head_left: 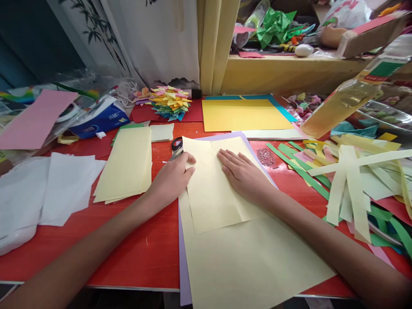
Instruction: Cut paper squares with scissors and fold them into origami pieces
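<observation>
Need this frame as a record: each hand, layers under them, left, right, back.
left hand: at left edge of creased cream paper; grip unclear
right hand: flat on the same paper
layers under: larger cream sheet, then lavender sheet, on red table
left: stack of cream rectangles, white sheets
near left hand: scissors, partly hidden
right: loose paper strips
back: yellow sheet

1. At six o'clock, the bottom edge of view cuts off the large cream sheet [251,262].
2. Toward nine o'clock, the left hand [174,174] partly hides the scissors [176,150].
3. At two o'clock, the right edge crops the tilted bottle [347,103].
</observation>
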A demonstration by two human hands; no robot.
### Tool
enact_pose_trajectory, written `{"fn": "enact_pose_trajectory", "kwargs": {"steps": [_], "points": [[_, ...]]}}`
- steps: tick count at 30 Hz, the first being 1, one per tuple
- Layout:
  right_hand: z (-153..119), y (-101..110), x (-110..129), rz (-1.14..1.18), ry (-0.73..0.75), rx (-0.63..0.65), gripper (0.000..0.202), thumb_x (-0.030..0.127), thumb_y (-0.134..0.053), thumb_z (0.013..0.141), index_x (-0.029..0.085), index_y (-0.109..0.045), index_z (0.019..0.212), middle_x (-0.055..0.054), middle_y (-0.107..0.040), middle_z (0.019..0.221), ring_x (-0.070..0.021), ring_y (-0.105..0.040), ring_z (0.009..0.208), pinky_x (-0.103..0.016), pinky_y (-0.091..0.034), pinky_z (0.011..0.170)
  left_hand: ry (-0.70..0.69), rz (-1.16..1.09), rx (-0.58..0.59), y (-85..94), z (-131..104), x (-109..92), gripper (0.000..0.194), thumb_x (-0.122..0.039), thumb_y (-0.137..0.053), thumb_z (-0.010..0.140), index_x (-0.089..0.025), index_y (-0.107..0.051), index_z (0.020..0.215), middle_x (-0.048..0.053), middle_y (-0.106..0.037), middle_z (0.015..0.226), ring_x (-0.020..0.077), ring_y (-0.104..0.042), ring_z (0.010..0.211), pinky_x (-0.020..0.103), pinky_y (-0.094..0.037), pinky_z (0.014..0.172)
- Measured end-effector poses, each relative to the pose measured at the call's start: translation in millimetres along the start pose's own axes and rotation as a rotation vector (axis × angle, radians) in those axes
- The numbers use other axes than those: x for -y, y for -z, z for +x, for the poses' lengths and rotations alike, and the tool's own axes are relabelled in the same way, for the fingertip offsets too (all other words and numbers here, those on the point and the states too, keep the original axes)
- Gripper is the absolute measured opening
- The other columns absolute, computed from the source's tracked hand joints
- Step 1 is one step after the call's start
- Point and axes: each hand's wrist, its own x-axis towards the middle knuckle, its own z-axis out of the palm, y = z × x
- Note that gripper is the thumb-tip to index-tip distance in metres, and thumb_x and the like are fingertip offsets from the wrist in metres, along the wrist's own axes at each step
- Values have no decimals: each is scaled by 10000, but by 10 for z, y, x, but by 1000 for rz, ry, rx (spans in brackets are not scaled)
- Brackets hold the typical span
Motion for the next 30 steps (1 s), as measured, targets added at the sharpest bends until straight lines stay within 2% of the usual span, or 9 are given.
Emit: {"fn": "enact_pose_trajectory", "kwargs": {"steps": [6, 20, 26, 30], "points": [[4, -17, 12, -32, -25, -15, 491, 274, -168, 936, 128, -303, 1385, -52, -282, 1445, -174, -227, 1337, -408, -200, 1092, 81, 10, 50, -11, -6, -15, 157, -329, -389, 833, -228, -508, 813, -7, -548, 667, 169, -500, 644, 274, -302, 547], [9, 0, 35, -60, -42, 9, 499, 282, -146, 941, 121, -285, 1392, -46, -263, 1452, -179, -224, 1338, -408, -195, 1092, 122, -11, 52, -44, -18, -57, 179, -326, -394, 822, -224, -540, 836, 18, -573, 710, 198, -508, 710, 285, -326, 583], [5, 12, 48, -59, -36, 17, 497, 282, -150, 940, 123, -286, 1391, -56, -265, 1451, -182, -220, 1340, -414, -202, 1086, 104, -10, 60, -41, -75, -99, 177, -308, -381, 826, -220, -534, 842, 5, -534, 651, 172, -481, 618, 284, -327, 578], [4, 13, 14, -11, -26, -4, 492, 284, -164, 937, 133, -303, 1384, -56, -285, 1444, -177, -223, 1339, -420, -193, 1090, 106, -6, 39, -54, -81, -81, 178, -308, -375, 833, -225, -530, 858, 8, -528, 652, 178, -484, 639, 281, -330, 581]]}}
